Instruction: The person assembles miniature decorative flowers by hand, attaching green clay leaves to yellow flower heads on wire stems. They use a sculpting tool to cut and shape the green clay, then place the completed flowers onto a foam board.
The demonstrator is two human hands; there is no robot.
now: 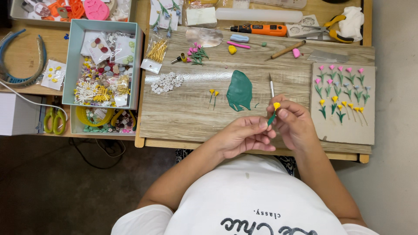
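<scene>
Both hands' grips pinch one yellow clay flower; two more yellow flowers lie beside one green clay sheet.

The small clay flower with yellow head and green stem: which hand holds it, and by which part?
Both hands, left hand and right hand, pinch the small yellow clay flower by its green stem, below the head.

The person wears a white short-sleeved shirt, loose over the body, with the sleeve hems ending at the upper arms. Dark lettering runs across its front, partly in small plain type and partly in large looping script cut off by the lower edge of the view. The forearms are bare down to the left hand and right hand, and no rings, watch or bracelets show.
</scene>
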